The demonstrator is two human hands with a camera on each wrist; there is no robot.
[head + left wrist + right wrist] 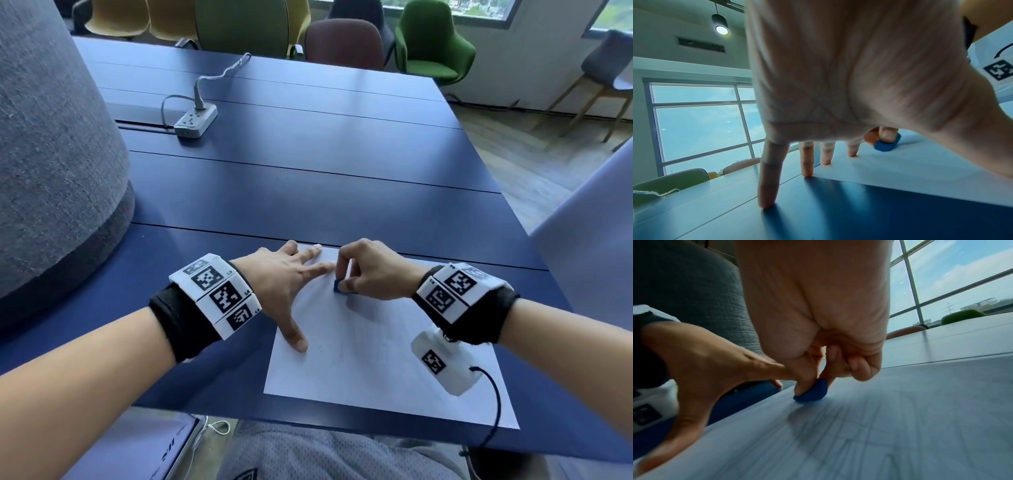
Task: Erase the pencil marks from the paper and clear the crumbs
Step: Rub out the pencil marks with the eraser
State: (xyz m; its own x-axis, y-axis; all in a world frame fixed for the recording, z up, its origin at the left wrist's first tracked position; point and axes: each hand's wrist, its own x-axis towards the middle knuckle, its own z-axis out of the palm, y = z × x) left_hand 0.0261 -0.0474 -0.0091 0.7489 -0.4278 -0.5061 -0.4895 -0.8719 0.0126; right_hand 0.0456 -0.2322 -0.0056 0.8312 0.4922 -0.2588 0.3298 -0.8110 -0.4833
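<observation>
Paper on table, near edge.
Eraser on paper at 11 o'clock; power strip far at 11.

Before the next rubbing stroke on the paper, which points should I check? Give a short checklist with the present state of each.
1. Eraser pinched firmly by right hand: ok.
2. Eraser touches paper: ok.
3. Left hand spread, fingers pressing the paper's left edge: ok.
4. Pencil marks remain to erase: ok, faint lines visible.
5. Crumbs on the paper: cannot tell, too blurred.
6. Paper lies flat on table: ok.
</observation>
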